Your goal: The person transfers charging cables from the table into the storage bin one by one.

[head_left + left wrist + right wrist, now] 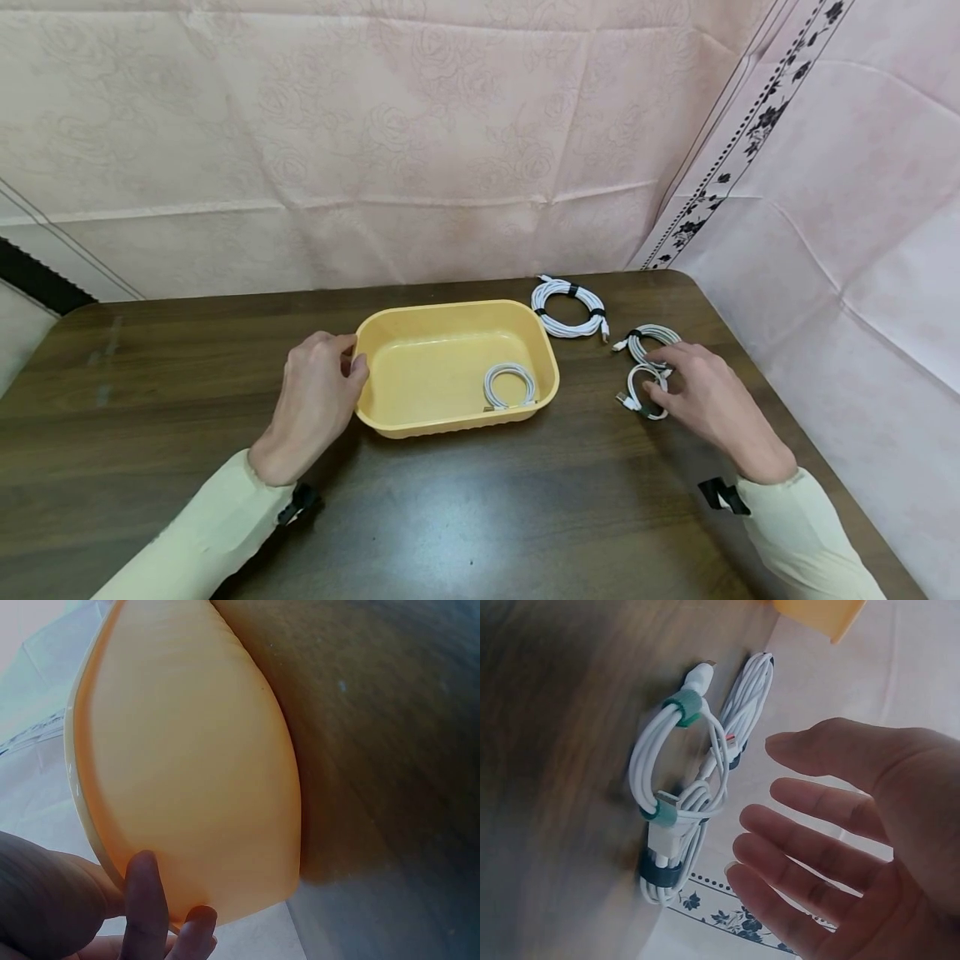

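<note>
A yellow plastic tray stands on the table, and my left hand grips its left end. In the left wrist view, fingers lie against the tray's outer wall. A coiled white cable lies inside the tray, at its right. My right hand hovers beside two more coils, thumb and fingers spread, holding nothing. The nearer white cable has green ties; behind it is a white cable with a black strap. The right wrist view shows a gap between fingers and coils.
A larger coiled white cable with black straps lies by the tray's back right corner. Patterned cloth hangs behind the dark wooden table and along its right side.
</note>
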Demonstrator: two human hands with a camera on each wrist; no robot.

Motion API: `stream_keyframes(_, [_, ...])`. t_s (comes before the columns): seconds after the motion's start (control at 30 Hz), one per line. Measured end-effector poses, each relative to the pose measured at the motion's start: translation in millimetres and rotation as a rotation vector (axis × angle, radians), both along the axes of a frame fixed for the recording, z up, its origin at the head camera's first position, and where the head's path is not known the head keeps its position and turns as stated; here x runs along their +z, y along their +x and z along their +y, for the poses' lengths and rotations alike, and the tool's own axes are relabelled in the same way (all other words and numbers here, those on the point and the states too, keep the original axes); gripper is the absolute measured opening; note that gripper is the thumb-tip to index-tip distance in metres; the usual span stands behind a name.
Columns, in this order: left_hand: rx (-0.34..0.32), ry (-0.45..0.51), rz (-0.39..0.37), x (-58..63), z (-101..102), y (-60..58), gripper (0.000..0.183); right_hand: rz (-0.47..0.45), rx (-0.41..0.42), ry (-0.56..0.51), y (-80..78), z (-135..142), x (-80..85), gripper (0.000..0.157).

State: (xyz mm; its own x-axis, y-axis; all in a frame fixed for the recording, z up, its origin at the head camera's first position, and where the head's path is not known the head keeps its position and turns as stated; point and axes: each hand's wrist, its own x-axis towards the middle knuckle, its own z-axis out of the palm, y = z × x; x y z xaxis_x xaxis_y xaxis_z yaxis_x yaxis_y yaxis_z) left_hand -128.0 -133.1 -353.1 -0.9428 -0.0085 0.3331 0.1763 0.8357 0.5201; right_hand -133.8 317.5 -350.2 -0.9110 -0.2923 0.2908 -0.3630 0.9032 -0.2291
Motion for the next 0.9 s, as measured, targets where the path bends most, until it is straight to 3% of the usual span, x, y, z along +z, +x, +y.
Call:
stream_keyframes(0.43, [0.006,-0.011,-0.009,0.2,0.5,-0.1,0.029,0.000,-0.012,0.013,0.3,5.2,-4.4,0.031])
stream_keyframes(0.9, [-0.030,-0.011,0.046,-1.1,-1.6,-1.2,0.024,-0.069,-0.081,0.013,4.8,6.7,-6.5,0.030])
